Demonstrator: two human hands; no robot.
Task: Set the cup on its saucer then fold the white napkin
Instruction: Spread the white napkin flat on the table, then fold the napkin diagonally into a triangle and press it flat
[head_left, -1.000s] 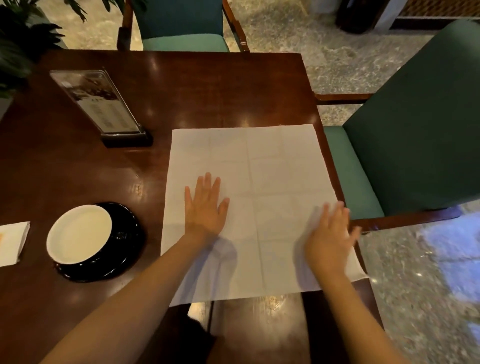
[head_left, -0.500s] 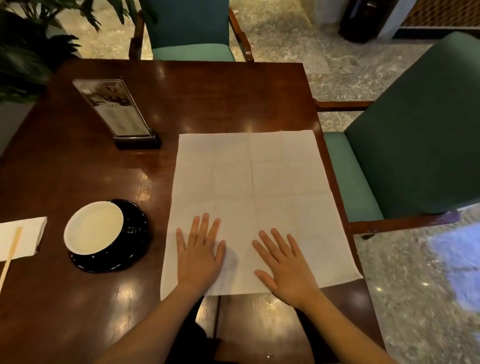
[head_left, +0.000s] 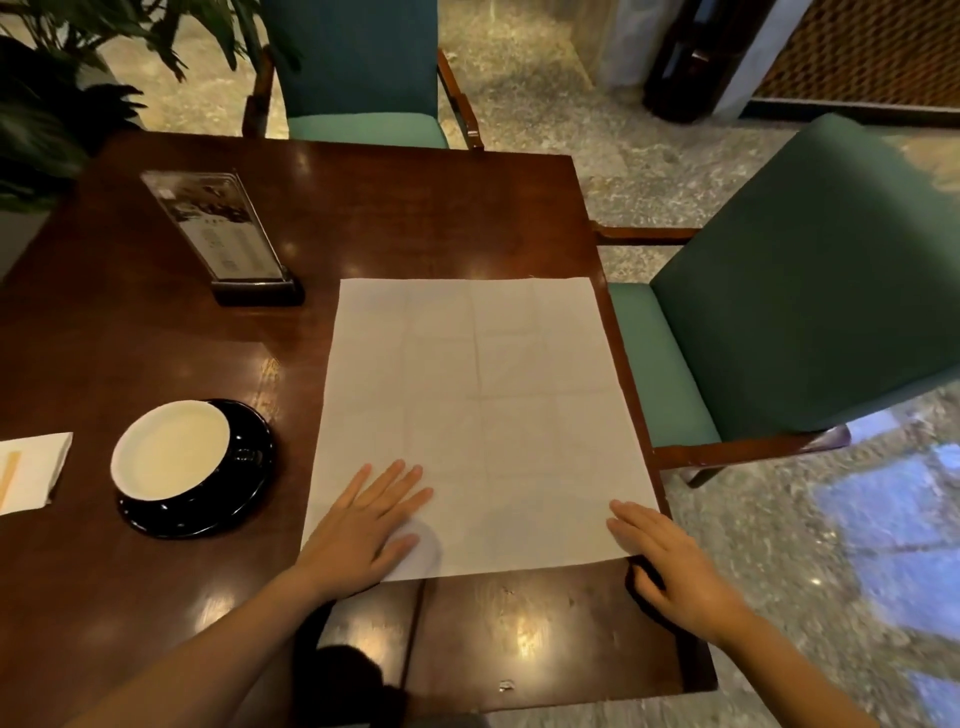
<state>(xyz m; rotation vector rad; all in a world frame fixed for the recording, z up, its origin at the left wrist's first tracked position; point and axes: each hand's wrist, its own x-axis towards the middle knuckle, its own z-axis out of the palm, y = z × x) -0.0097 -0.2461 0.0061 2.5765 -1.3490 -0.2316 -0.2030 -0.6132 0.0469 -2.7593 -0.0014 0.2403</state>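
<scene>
A white napkin (head_left: 478, 415) lies spread flat on the dark wooden table (head_left: 415, 223), its creases showing as a grid. My left hand (head_left: 363, 530) rests palm down on the napkin's near left corner, fingers apart. My right hand (head_left: 670, 561) lies flat at the near right corner, fingertips on the napkin and palm over the table's right edge. To the left, a cup with a white inside (head_left: 171, 447) sits on its black saucer (head_left: 244, 499).
A menu stand (head_left: 223, 234) on a black base is at the back left. A small folded white paper (head_left: 31, 467) lies at the left edge. Green chairs stand beyond the table (head_left: 363, 78) and to the right (head_left: 810, 291). A plant (head_left: 47, 104) fills the far left.
My right hand slid from the napkin's near middle out to its near right corner. My left hand stayed near the left corner. The view tilted slightly.
</scene>
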